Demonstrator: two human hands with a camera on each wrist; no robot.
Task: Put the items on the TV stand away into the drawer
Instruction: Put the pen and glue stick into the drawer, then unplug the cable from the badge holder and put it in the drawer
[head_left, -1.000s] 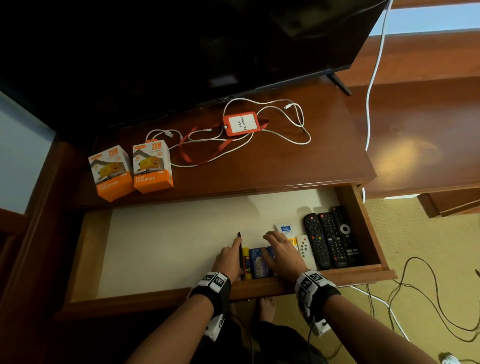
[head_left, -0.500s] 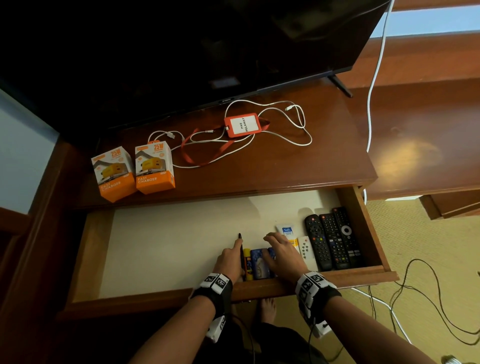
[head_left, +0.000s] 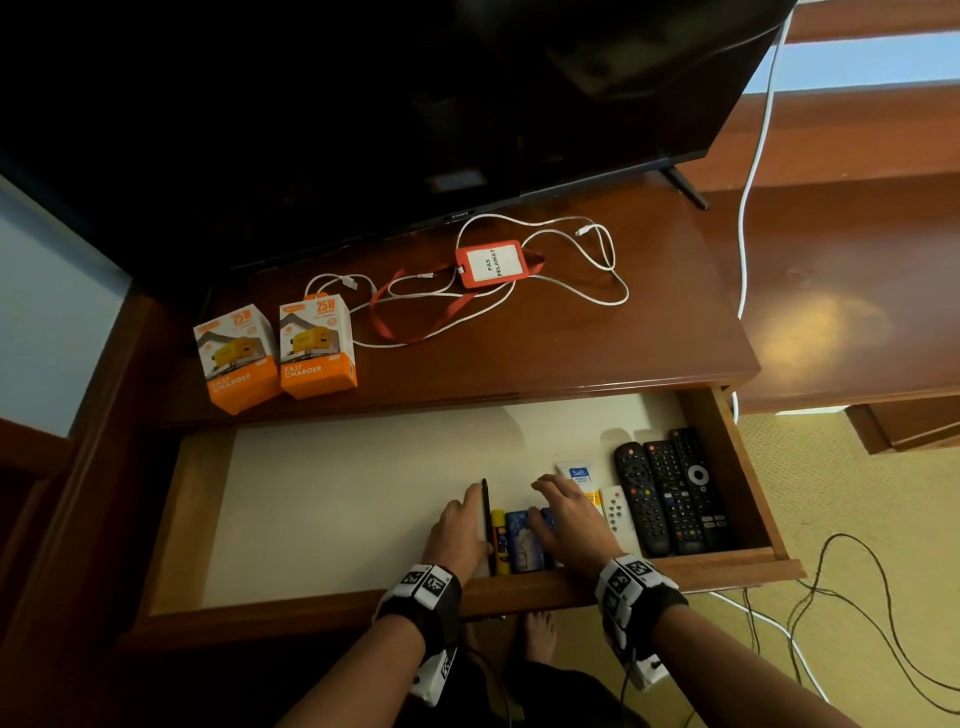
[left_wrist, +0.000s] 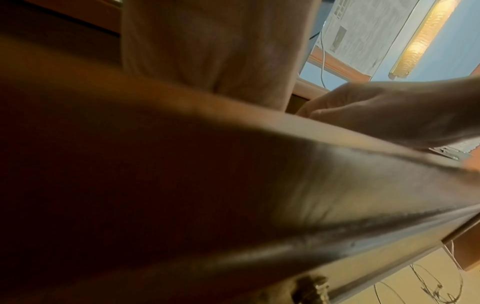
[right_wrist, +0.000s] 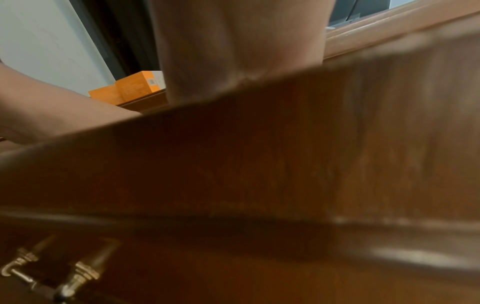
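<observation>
The drawer (head_left: 519, 584) is pulled out. My left hand (head_left: 460, 525) lies flat on its floor, fingers straight along a black pen (head_left: 485, 512). My right hand (head_left: 563, 512) rests flat, fingers spread, on blue packets (head_left: 519, 543) next to a yellow glue stick (head_left: 498, 535). A white tube (head_left: 576, 474), a small white remote (head_left: 615, 512) and three black remotes (head_left: 672, 496) lie further right in the drawer. On the stand top are two orange charger boxes (head_left: 278, 351), a red lanyard badge (head_left: 491, 265) and white cables (head_left: 582, 270). Both wrist views are blocked by the drawer front.
The TV (head_left: 415, 104) stands over the back of the stand (head_left: 571, 353). The drawer's left half shows bare pale lining (head_left: 337, 499). A white cord (head_left: 748, 208) hangs at the right and black cables (head_left: 857, 623) trail on the carpet. A brass drawer handle (right_wrist: 52, 273) sits below my wrists.
Both hands stay where they were in the drawer. Only the head view has drifted slightly.
</observation>
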